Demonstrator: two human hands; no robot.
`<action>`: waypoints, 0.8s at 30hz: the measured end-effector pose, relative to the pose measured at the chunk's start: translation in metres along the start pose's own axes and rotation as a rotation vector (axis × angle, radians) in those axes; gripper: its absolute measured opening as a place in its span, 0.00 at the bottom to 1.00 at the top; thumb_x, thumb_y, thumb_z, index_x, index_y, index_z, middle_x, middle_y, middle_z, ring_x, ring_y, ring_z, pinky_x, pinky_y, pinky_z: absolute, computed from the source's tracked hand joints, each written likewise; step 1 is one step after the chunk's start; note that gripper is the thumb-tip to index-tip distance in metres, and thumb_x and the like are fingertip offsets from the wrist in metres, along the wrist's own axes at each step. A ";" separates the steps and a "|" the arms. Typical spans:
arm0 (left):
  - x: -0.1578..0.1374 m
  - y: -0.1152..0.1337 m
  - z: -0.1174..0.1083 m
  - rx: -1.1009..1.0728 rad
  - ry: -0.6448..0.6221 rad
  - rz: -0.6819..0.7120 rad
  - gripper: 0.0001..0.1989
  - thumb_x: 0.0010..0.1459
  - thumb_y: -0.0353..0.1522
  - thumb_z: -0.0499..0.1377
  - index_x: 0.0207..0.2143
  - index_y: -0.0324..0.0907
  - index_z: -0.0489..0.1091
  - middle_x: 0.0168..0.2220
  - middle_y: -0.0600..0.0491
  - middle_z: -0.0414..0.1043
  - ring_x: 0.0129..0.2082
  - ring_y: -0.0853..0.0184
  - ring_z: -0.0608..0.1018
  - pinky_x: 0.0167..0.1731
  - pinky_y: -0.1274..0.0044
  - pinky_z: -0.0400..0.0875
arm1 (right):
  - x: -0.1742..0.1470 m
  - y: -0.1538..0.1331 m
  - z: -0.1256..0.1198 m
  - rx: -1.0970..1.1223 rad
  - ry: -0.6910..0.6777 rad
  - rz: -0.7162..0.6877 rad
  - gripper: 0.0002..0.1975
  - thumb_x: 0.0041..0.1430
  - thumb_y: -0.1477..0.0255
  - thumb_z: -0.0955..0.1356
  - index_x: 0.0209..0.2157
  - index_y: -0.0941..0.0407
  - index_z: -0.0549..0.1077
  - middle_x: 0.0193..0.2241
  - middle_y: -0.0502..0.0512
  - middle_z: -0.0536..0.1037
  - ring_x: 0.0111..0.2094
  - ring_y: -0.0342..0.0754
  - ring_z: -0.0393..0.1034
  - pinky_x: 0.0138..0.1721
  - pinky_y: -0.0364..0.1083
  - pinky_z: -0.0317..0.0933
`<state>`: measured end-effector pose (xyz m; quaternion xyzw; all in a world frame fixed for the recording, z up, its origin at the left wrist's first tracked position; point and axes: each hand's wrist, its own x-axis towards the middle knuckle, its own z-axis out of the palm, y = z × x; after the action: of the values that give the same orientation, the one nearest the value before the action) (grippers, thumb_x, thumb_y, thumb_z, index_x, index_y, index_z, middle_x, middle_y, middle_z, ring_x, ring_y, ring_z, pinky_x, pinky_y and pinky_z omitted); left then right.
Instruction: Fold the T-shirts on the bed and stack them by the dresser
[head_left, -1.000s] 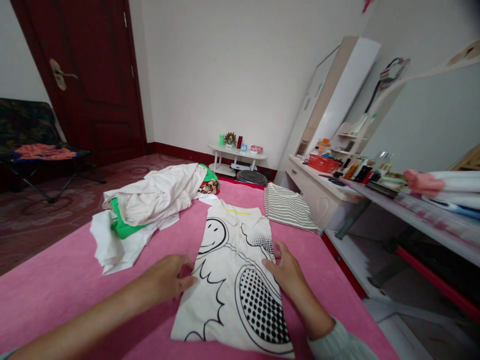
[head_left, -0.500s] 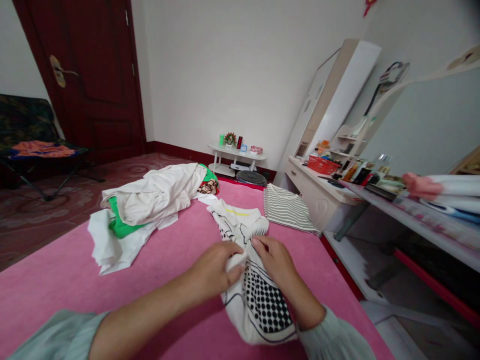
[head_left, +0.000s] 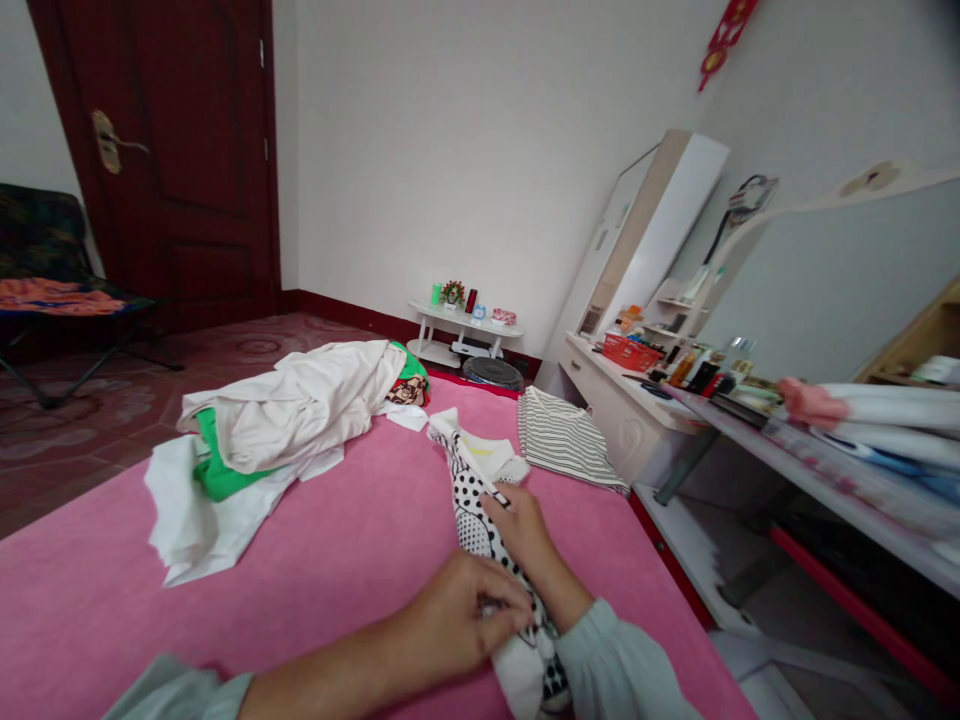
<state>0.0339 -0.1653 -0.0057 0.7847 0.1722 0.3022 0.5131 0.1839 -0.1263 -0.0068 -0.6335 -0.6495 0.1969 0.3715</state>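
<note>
A white garment with black dots and lines (head_left: 472,500) lies lengthwise on the pink bedspread (head_left: 352,560), gathered into a narrow strip. Its collar end, with a yellow stripe inside, points away from me. My left hand (head_left: 480,610) pinches the fabric at the near part, fingertips pressed together on its edge. Farther up, my right hand (head_left: 517,520) grips the cloth just below the collar, thumb on top. The garment's nearest end runs out of view at the bottom, partly covered by my right sleeve.
A heap of white and green clothes (head_left: 300,410) lies on the left. A striped garment (head_left: 570,435) lies flat at the right edge of the bed. Beyond it are a dressing table (head_left: 615,400) with bottles and a red basket (head_left: 630,352). A low white stand (head_left: 465,318) is by the wall.
The garment has gone from spread wide to a narrow folded strip. My left hand has moved nearer to me and right along it; my right hand has shifted slightly.
</note>
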 end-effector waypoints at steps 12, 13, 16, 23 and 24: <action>0.049 -0.091 -0.075 0.596 0.293 -0.085 0.10 0.53 0.26 0.55 0.34 0.42 0.75 0.36 0.50 0.73 0.41 0.63 0.72 0.42 0.73 0.64 | 0.053 -0.028 -0.167 0.031 0.124 0.267 0.15 0.47 0.59 0.70 0.27 0.58 0.75 0.20 0.53 0.77 0.21 0.47 0.69 0.20 0.42 0.57; 0.048 -0.092 -0.074 0.606 0.268 -0.063 0.10 0.53 0.26 0.55 0.34 0.42 0.75 0.37 0.50 0.72 0.41 0.63 0.71 0.42 0.73 0.64 | 0.072 -0.021 -0.178 -0.072 0.173 0.219 0.14 0.48 0.60 0.69 0.27 0.58 0.75 0.20 0.52 0.76 0.21 0.47 0.68 0.20 0.42 0.56; 0.048 -0.092 -0.073 0.578 0.244 -0.045 0.10 0.54 0.27 0.54 0.34 0.43 0.75 0.36 0.50 0.71 0.40 0.63 0.71 0.40 0.74 0.64 | 0.134 0.005 -0.205 -0.429 0.284 0.054 0.13 0.52 0.63 0.67 0.27 0.59 0.75 0.19 0.52 0.74 0.22 0.46 0.67 0.24 0.42 0.57; 0.050 -0.097 -0.078 0.487 0.263 -0.068 0.10 0.53 0.25 0.54 0.33 0.44 0.74 0.36 0.52 0.71 0.39 0.65 0.71 0.39 0.74 0.64 | 0.218 0.086 -0.187 -0.622 0.397 0.153 0.12 0.53 0.64 0.68 0.28 0.59 0.76 0.27 0.61 0.77 0.36 0.54 0.71 0.40 0.49 0.59; 0.050 -0.097 -0.078 0.484 0.267 -0.070 0.10 0.53 0.25 0.54 0.33 0.45 0.74 0.36 0.52 0.71 0.39 0.65 0.71 0.39 0.74 0.64 | 0.219 0.099 -0.178 -0.558 0.390 0.180 0.13 0.52 0.63 0.68 0.25 0.59 0.76 0.26 0.62 0.77 0.36 0.55 0.71 0.40 0.49 0.60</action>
<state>0.0255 -0.0413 -0.0568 0.8313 0.3326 0.3348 0.2936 0.3988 0.0596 0.0874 -0.7910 -0.5368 -0.0808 0.2823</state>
